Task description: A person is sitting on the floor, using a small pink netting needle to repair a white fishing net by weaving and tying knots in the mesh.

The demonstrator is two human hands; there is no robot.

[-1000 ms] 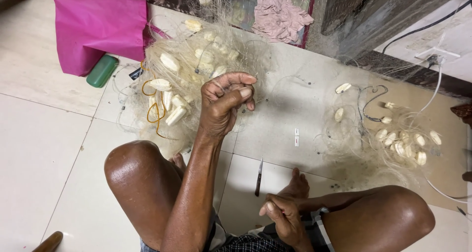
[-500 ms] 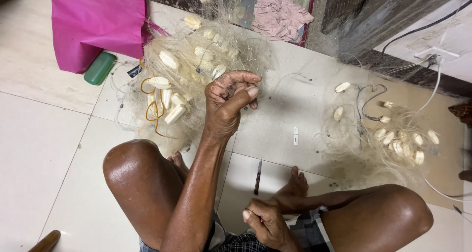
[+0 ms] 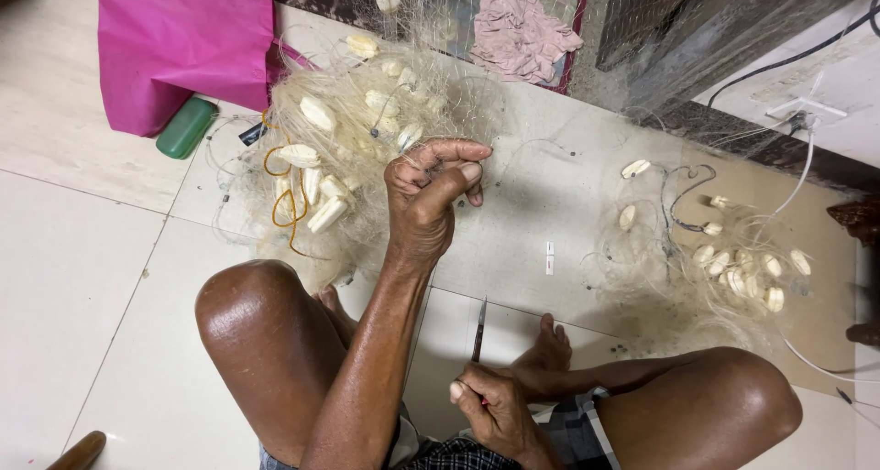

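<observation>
Fishing net (image 3: pixel 367 149) heaped on the tiled floor (image 3: pixel 82 278), pinched in the raised left hand (image 3: pixel 429 193).

Its fine mesh is hard to make out; pale floats show through, and a second heap (image 3: pixel 733 268) lies well apart. The right hand (image 3: pixel 490 404), low between the knees, is closed on a thin dark needle (image 3: pixel 478 331) pointing away from the person. A pink bag (image 3: pixel 179 53) and green case (image 3: pixel 186 128) lie near.

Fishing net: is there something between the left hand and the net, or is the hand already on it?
Nothing visible stands between them. The left hand is closed on the fishing net beside the heap of white floats. The right hand is apart, near the lap, holding a thin tool.
</observation>
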